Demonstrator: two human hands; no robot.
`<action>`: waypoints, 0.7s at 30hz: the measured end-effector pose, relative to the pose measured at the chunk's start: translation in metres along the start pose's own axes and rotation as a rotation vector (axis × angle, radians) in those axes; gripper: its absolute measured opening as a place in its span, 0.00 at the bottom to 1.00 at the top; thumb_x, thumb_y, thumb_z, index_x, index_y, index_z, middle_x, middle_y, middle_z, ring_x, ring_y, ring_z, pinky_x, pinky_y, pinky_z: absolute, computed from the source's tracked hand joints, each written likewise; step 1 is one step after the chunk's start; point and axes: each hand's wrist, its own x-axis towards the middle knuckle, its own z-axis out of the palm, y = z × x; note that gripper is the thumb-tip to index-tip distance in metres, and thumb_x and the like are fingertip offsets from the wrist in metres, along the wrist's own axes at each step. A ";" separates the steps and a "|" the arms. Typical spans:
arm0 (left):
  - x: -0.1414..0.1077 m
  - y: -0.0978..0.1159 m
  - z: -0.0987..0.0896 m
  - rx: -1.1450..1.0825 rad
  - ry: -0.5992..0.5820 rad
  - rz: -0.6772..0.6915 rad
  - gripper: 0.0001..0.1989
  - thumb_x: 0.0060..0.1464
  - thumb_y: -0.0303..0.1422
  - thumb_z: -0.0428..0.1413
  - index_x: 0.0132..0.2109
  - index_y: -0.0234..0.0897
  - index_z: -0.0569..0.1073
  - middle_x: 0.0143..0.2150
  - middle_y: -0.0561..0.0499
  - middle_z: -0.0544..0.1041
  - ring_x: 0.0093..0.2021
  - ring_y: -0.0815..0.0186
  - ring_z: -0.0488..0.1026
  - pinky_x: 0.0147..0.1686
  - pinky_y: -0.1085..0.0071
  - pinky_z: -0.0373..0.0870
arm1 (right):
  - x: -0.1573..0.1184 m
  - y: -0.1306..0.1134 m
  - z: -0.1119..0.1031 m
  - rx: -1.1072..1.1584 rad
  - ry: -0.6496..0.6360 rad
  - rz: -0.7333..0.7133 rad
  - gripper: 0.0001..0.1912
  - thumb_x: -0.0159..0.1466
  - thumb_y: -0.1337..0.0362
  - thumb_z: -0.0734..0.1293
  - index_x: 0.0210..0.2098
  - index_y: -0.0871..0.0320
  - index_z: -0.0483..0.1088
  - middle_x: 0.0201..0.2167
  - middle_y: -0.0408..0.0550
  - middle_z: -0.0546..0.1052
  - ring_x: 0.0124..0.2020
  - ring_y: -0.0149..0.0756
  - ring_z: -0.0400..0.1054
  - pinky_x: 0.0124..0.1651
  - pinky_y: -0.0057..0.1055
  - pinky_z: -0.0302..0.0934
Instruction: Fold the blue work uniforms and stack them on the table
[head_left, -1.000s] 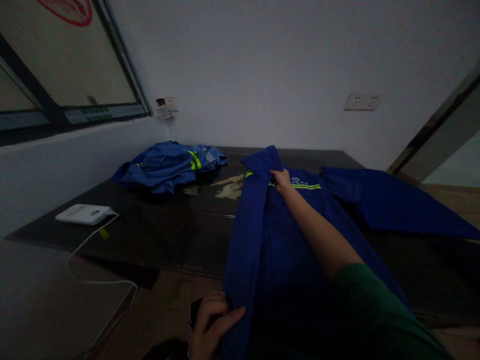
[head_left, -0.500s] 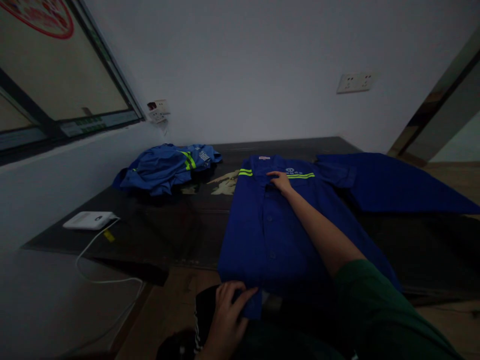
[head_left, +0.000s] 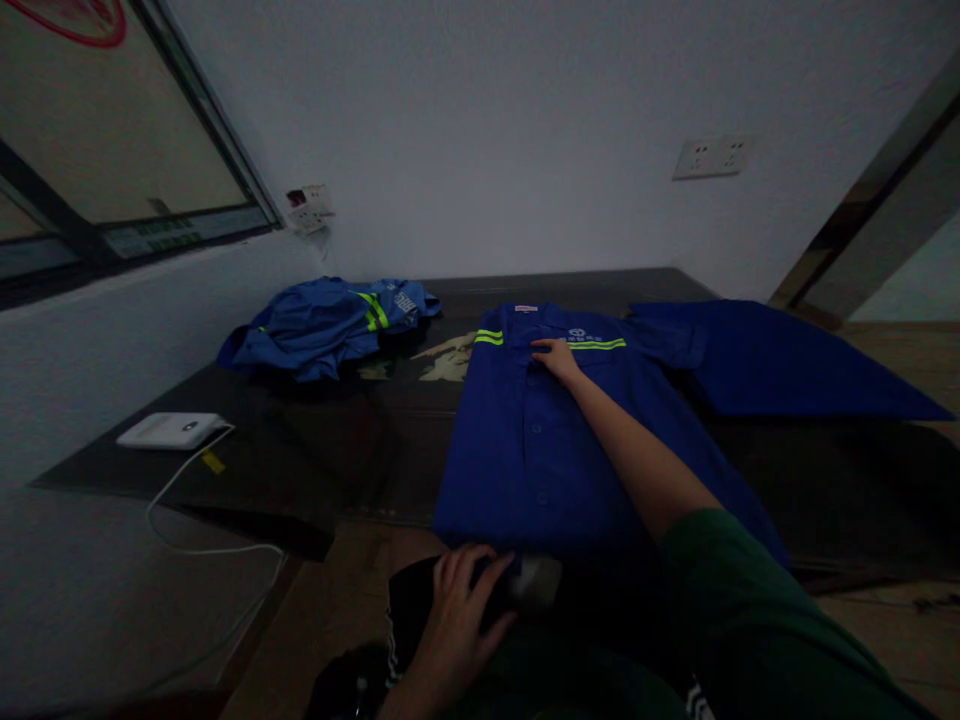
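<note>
Blue shirt cloth lies front up on the dark, glossy surface; best steadied lightly by the right hand at the chest while the left hand evens the near end. Bands look smooth, buttons round; whether either hand's fingers pinch, I cannot tell

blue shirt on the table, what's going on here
A person's right hand touches the upper front of a dark-blue cloth shirt with yellow-green stripes, spread on a dark table. The left hand is near its bottom edge; whether it grips the cloth is too dark to tell. A crumpled lighter blue garment lies at left.
</note>
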 end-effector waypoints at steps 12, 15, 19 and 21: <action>0.137 -0.012 -0.047 0.065 -0.087 0.114 0.23 0.62 0.37 0.49 0.63 0.44 0.64 0.69 0.45 0.56 0.69 0.54 0.50 0.64 0.51 0.52 | -0.004 -0.004 -0.006 -0.047 -0.078 -0.067 0.18 0.52 0.74 0.68 0.43 0.62 0.76 0.45 0.50 0.79 0.50 0.38 0.71 0.59 0.36 0.58; 0.137 -0.013 -0.041 0.097 -0.137 0.055 0.24 0.62 0.41 0.49 0.65 0.50 0.60 0.70 0.46 0.54 0.70 0.52 0.47 0.64 0.48 0.50 | -0.008 -0.007 -0.008 -0.062 -0.092 -0.086 0.19 0.52 0.74 0.67 0.44 0.62 0.76 0.47 0.51 0.78 0.52 0.39 0.69 0.60 0.36 0.57; 0.118 -0.005 -0.039 0.096 -0.118 0.012 0.25 0.62 0.40 0.49 0.65 0.52 0.60 0.70 0.47 0.54 0.70 0.51 0.47 0.63 0.47 0.50 | -0.019 -0.012 -0.008 -0.069 -0.114 -0.102 0.20 0.53 0.75 0.66 0.45 0.61 0.76 0.47 0.51 0.78 0.53 0.39 0.69 0.60 0.37 0.57; 0.117 -0.001 -0.046 0.061 -0.117 0.006 0.25 0.60 0.42 0.52 0.63 0.51 0.63 0.68 0.46 0.58 0.68 0.49 0.51 0.62 0.47 0.54 | -0.024 -0.014 -0.009 -0.061 -0.135 -0.105 0.19 0.53 0.75 0.67 0.44 0.61 0.76 0.46 0.50 0.78 0.51 0.39 0.70 0.59 0.37 0.58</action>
